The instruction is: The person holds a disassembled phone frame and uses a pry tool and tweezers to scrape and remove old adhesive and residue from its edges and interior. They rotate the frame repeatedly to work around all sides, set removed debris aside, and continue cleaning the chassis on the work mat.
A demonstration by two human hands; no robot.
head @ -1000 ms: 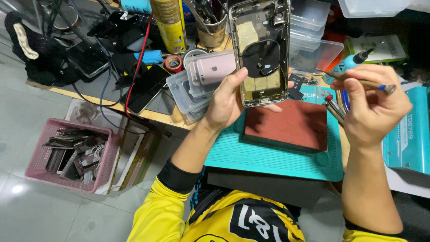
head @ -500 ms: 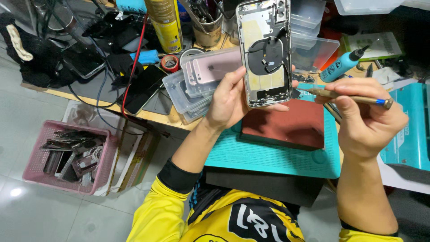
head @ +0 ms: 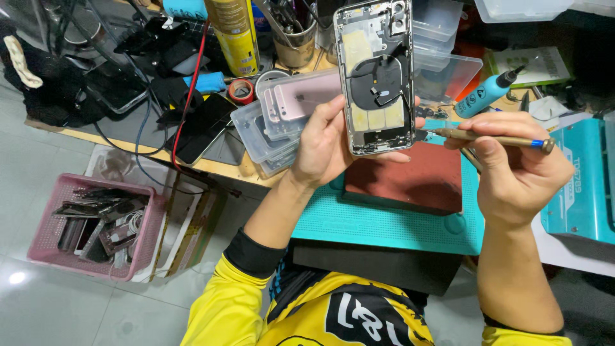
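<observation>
Head view: looks down on a cluttered desk (head: 211, 168) and both of the person's hands.
Mat: a teal work mat (head: 384, 221) lies under the hands, with a dark red pad (head: 410, 179) on top of it.
Basket: a pink basket (head: 57, 218) of spare parts stands on the floor, well apart from the work.
Phone shell: an opened phone shell (head: 377, 77), inner side up, is held upright above the red pad.
Left hand: the left hand (head: 323, 144) has its grip closed round the shell's lower half.
Right hand: the right hand (head: 519, 166) pinches a slim brass screwdriver (head: 493, 137), its tip at the shell's lower right edge.
Doing it well: probably keep the shell steady and the tip square before turning.
Hard to see: the screw itself is too small to make out; the shell's back is hidden.
</observation>
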